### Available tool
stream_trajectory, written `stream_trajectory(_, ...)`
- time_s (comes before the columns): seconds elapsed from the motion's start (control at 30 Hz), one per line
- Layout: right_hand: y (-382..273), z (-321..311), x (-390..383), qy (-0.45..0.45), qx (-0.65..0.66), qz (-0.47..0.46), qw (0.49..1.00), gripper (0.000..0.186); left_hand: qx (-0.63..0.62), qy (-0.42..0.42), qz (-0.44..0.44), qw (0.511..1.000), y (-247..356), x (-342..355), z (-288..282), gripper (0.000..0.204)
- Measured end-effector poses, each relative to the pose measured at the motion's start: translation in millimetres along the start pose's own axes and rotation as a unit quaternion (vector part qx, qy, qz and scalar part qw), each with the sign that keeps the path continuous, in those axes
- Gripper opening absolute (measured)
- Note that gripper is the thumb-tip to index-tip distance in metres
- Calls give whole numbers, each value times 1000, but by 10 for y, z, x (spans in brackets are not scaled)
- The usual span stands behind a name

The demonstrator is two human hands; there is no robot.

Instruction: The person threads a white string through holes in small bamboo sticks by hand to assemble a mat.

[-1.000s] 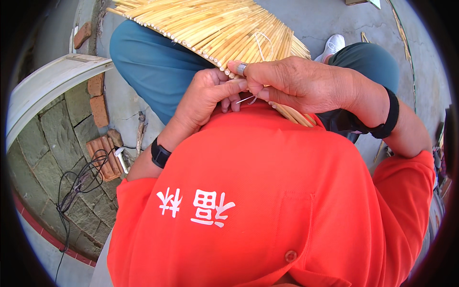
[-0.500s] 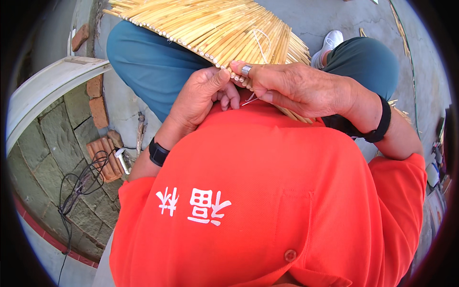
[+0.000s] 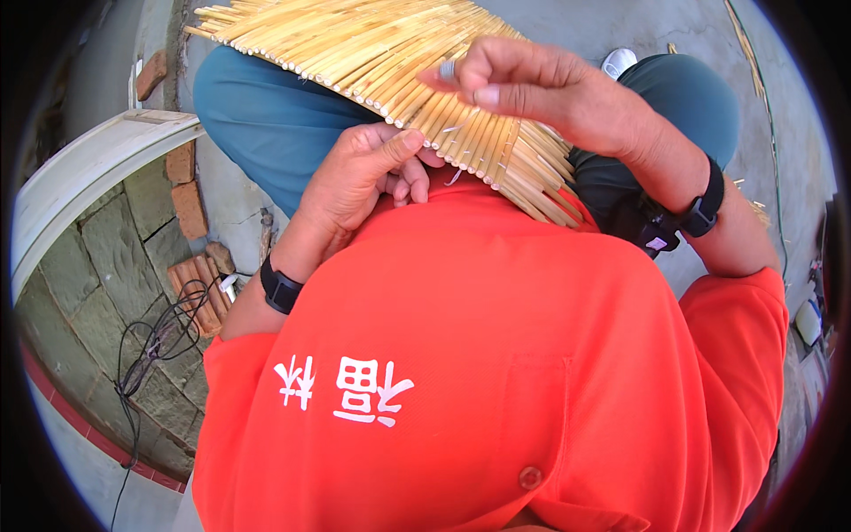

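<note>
A mat of pale yellow reed stalks [image 3: 355, 49] fans across my lap, its cut ends lined up along the near edge. My left hand [image 3: 368, 173] pinches that edge, with the thumb on top and the other fingers curled below. Over the mat, apart from it, hovers my right hand [image 3: 550, 93], fingers bent in and thumb pressed toward them. Its ringed finger is blurred, and whatever it grips cannot be made out. A short piece of white thread [image 3: 453, 176] hangs below the edge beside my left fingers. Small white stitches cross the stalks on the right.
Grey concrete floor [image 3: 612, 22] lies beyond my knees. To the left are a white curved frame [image 3: 102, 173], bricks [image 3: 187, 210], and a tangled black cable [image 3: 155, 341] over stone slabs. Loose stalks [image 3: 745, 44] lie at the far right.
My right hand has lifted off the mat's edge and moved up and away over the stalks. The white thread loop on the mat is gone. My left hand stays at the edge.
</note>
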State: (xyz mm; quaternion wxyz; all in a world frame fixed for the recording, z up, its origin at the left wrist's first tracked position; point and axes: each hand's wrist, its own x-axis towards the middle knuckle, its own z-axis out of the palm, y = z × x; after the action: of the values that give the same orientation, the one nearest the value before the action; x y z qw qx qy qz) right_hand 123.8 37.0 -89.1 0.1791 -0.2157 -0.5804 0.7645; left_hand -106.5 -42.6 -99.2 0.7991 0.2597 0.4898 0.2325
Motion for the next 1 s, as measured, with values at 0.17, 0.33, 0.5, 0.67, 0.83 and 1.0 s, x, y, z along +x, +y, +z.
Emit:
stream_trajectory(0.17, -253, -243, 72, 232, -128, -121, 957, 6, 15, 5, 5, 1000, 17, -19, -8, 34)
stream_trajectory(0.33, -379, -47, -70, 127, -283, -5, 951, 6, 20, 12, -7, 1000, 40, -40, -25, 36)
stream_trajectory(0.5, -96, 71, -104, 94, -392, -41, 914, 6, 20, -1, -11, 1000, 87, -27, 2, 36)
stream_trajectory(0.67, -35, 36, -54, 84, -404, -117, 903, 9, 21, 11, -4, 1000, 77, -26, -8, 36)
stream_trajectory(0.83, 2, 22, -31, 86, -436, -123, 888, 14, 16, 7, 0, 1000, 81, -28, -2, 35)
stream_trajectory(1.0, -12, 39, -25, 95, -442, -131, 882, 14, 21, 8, -1, 1000, 79, -20, -2, 35)
